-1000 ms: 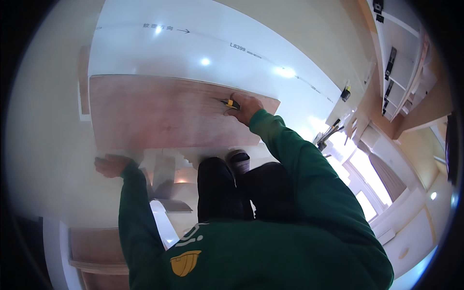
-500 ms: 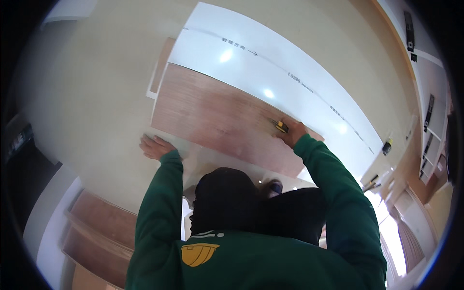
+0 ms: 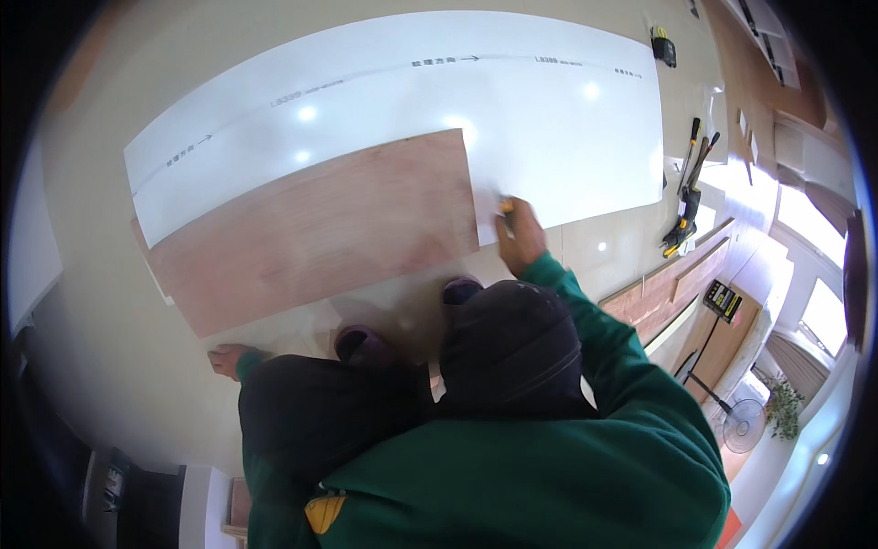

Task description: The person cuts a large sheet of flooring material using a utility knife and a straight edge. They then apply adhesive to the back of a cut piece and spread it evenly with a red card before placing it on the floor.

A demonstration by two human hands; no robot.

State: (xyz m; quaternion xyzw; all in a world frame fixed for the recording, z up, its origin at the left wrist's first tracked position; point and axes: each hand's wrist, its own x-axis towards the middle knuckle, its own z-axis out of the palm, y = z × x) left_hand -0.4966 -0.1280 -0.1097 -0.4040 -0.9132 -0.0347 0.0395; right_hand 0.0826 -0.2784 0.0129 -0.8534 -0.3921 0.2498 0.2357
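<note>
A large white sheet [image 3: 393,101] with a printed line along it lies on the floor. A reddish-brown wooden panel [image 3: 320,229] covers part of its near side, its right end stopping short of the sheet's right end. My right hand [image 3: 523,240] is closed round a small yellow-and-black utility knife [image 3: 507,205], over the white sheet just right of the panel's end; the tip is blurred. Flat on the floor, by the panel's near left corner, rests my left hand [image 3: 227,360], fingers stretched out and nothing in it.
A tape measure [image 3: 664,49] lies beyond the sheet's far right corner. Several long-handled tools [image 3: 688,206] lie right of the sheet. My shoes [image 3: 358,344] stand close to the panel's near edge. Wooden boards [image 3: 672,274] and a fan [image 3: 739,425] are farther right.
My view has swung toward the right. My right hand with the knife has passed from over the panel to beyond its right end. My left hand remains on the floor near the panel's left corner.
</note>
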